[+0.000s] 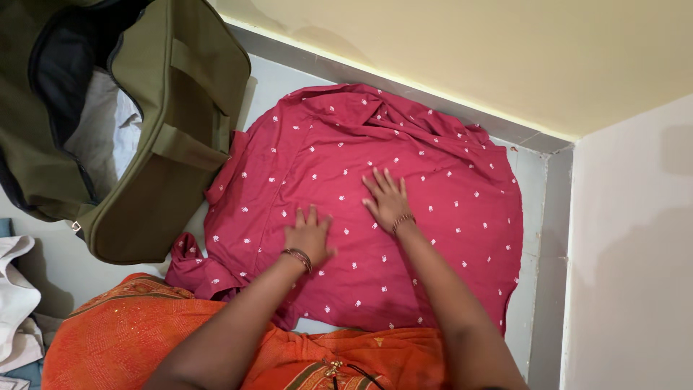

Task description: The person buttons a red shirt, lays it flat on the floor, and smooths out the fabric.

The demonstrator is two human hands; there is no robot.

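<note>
Head view, single entry: I logged a red garment [404, 217] with small white dots spread flat on the pale floor [289, 79], filling the corner where a yellow wall [469, 50] at the far side met a white wall [635, 253] on the right. Its far edge was bunched in folds close to the grey skirting, and its near-left corner was crumpled into a loose heap. I noted the left hand [309, 235] lying palm down on the cloth just left of its middle, fingers spread and released, gripping nothing; a bangle [297, 256] of dark and gold colour sat at that wrist. I noted the right hand [388, 198] likewise flat on the garment, a little farther and to the right of the left hand, fingers splayed and pointing to the far side, loose and holding nothing; a thin bracelet [403, 220] circled its wrist. The two hands were near each other but apart. At the far left stood an olive-green bag [180, 108], unzipped and gaping, with white cloth [108, 137] visible inside; its side just touched the left edge of the red garment. At the near edge I recorded orange patterned fabric [130, 332] beneath the forearms, and at the near-left margin some white and blue cloth [16, 310] in a small pile.
</note>
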